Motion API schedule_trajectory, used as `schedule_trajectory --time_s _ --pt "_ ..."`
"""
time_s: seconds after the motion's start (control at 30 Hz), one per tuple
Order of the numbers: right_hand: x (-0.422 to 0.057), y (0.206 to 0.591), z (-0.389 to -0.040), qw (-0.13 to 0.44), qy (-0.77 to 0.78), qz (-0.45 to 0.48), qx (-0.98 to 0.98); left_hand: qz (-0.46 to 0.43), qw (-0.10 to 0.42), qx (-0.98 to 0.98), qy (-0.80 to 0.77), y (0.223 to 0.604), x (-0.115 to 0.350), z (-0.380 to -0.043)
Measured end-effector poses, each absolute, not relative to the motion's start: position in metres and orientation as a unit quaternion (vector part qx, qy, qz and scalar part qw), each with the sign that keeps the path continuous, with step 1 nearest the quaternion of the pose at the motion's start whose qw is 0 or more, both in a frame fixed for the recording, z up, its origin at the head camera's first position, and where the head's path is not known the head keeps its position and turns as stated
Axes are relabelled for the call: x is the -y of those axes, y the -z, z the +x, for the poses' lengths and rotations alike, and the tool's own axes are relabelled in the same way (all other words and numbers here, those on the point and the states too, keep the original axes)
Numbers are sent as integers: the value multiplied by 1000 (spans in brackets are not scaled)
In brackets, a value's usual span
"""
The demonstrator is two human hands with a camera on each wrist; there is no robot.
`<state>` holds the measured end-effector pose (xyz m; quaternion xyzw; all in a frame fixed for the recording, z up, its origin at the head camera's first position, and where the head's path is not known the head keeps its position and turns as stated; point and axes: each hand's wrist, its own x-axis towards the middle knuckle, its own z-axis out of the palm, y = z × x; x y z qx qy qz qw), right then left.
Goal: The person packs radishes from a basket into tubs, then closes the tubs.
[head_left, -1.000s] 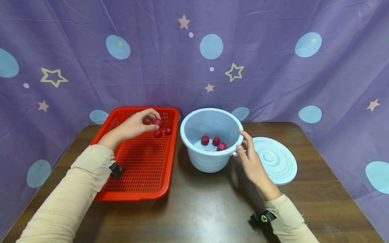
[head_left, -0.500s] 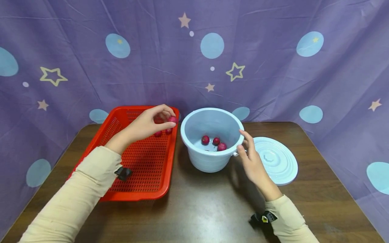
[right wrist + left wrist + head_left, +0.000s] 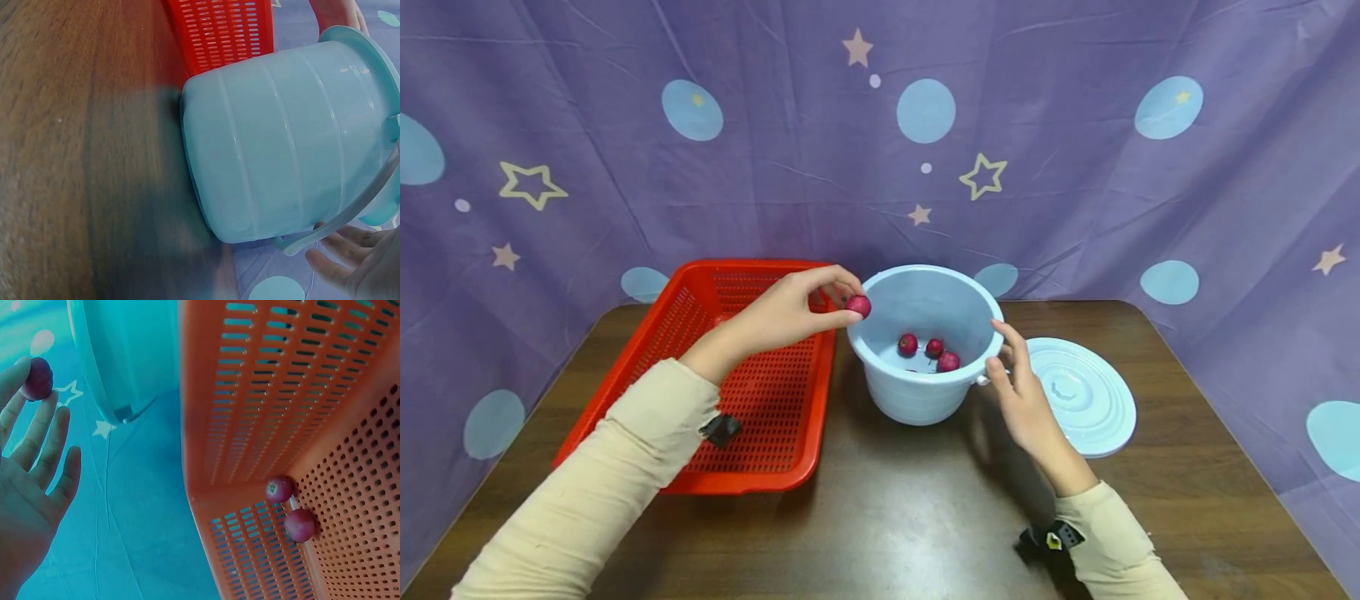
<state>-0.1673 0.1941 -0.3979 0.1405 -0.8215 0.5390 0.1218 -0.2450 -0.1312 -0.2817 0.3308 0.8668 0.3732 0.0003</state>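
My left hand (image 3: 790,310) pinches a radish (image 3: 858,307) between thumb and fingertips, over the left rim of the light-blue bucket (image 3: 917,400). In the left wrist view the pinched radish (image 3: 39,380) is round and dark red, with the other fingers spread below it. Several radishes (image 3: 948,362) lie on the bucket's floor. My right hand (image 3: 1022,400) rests at the bucket's right rim, fingers fairly straight beside the white handle (image 3: 350,215). Two more radishes (image 3: 300,525) lie in the red basket (image 3: 808,442); the left hand hides them in the head view.
A round light-blue lid (image 3: 1086,400) lies flat to the right of the bucket, behind the right hand. The basket stands close on the bucket's left. Behind the brown wooden table (image 3: 895,517) hangs a purple curtain (image 3: 820,167) with stars and dots.
My left hand has carried the pinched radish rightward from inside the basket, across its right edge, to the bucket's left rim. The right hand and bucket have stayed put.
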Motion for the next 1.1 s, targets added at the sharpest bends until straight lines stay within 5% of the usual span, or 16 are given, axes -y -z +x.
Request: schedule_trajectory --time_s 1.1 --pt "-195 400 -168 125 -542 141 819 355 -5 -880 -315 292 128 -244"
